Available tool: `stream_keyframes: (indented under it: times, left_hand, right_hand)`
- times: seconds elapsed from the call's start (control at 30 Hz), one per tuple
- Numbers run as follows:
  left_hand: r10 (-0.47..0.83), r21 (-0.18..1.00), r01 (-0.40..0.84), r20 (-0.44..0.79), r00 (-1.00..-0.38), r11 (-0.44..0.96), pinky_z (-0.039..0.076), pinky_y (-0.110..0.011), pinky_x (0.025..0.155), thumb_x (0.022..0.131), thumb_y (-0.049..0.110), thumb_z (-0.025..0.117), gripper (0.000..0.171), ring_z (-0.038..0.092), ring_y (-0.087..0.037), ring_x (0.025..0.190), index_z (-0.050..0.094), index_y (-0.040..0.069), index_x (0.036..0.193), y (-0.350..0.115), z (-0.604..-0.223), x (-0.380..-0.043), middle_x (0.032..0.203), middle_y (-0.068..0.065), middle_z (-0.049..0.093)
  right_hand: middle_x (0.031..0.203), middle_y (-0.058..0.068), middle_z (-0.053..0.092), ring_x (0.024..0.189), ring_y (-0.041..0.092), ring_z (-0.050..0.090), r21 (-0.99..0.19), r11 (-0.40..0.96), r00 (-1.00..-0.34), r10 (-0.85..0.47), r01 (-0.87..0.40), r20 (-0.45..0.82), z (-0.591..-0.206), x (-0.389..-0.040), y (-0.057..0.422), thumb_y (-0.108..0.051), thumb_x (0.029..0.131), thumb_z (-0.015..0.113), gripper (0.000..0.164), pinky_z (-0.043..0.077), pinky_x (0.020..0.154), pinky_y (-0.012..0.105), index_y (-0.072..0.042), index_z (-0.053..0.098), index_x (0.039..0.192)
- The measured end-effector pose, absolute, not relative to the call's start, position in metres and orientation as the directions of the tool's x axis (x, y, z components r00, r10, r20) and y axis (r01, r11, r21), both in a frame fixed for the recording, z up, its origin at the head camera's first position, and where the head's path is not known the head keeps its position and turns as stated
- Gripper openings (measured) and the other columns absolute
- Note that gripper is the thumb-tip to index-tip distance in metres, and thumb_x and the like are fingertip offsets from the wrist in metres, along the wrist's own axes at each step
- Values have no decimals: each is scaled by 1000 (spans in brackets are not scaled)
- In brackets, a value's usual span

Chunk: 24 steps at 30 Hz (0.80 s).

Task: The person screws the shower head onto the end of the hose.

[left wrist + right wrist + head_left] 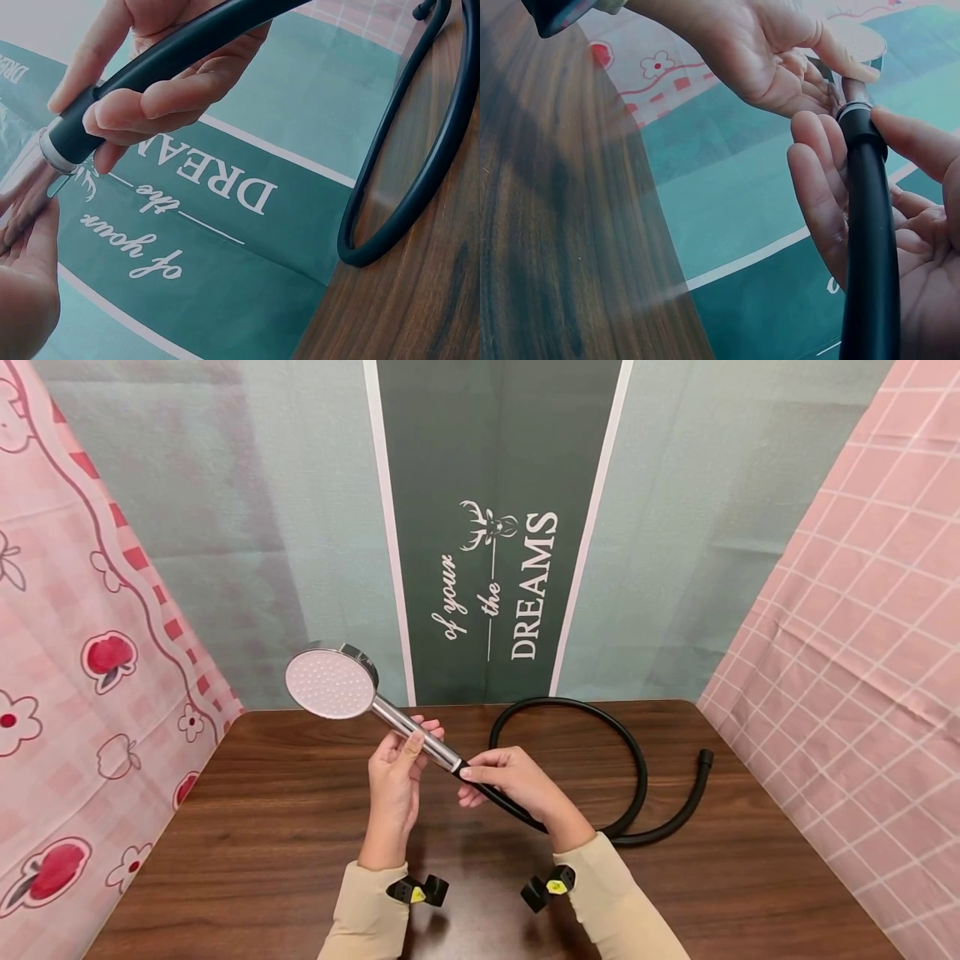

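a: what fills most of the view?
b: the back cloth, at twelve o'clock, pale blue-green with a dark green band and white lettering. next the brown tabletop, at six.
a: and the sides?
b: a pink fruit-print cloth at nine, a pink grid cloth at three.
a: then the black hose?
b: yes, looped on the tabletop between four and five o'clock, with one stretch lifted.
a: where's the shower head?
b: held up near nine o'clock, pale face showing, at ten o'clock from its silver handle.
a: is the left grip closed?
b: round the handle, thumb on the near side, fingers behind.
a: the right grip?
b: at three o'clock from the left one, pinching the hose's upper end between thumb and fingers.
a: anything smaller?
b: the hose's free end, towards four o'clock on the tabletop, and a white ring where hose and handle meet.
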<state>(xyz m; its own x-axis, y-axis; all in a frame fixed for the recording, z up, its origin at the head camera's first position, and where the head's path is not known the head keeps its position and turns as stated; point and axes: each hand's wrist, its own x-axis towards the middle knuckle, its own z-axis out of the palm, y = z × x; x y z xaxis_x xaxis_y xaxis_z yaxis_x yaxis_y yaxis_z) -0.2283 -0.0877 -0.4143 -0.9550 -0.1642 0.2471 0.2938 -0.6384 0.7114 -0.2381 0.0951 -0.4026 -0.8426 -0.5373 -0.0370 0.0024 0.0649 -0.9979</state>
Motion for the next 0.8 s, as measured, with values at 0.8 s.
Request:
stream_keyframes:
  times: [0.8]
  left_hand:
    - [-161,732,275,225,-961,-623,60,-28,90,98,2,58,25,75,-14,89,53,-10,119,-88,-414,-229,94,-4,76]
  right_hand:
    - [85,13,77,76,17,76,-997,71,-870,-491,1,-35,-406,-236,93,-7,85,77,33,61,83,52,7,59,109]
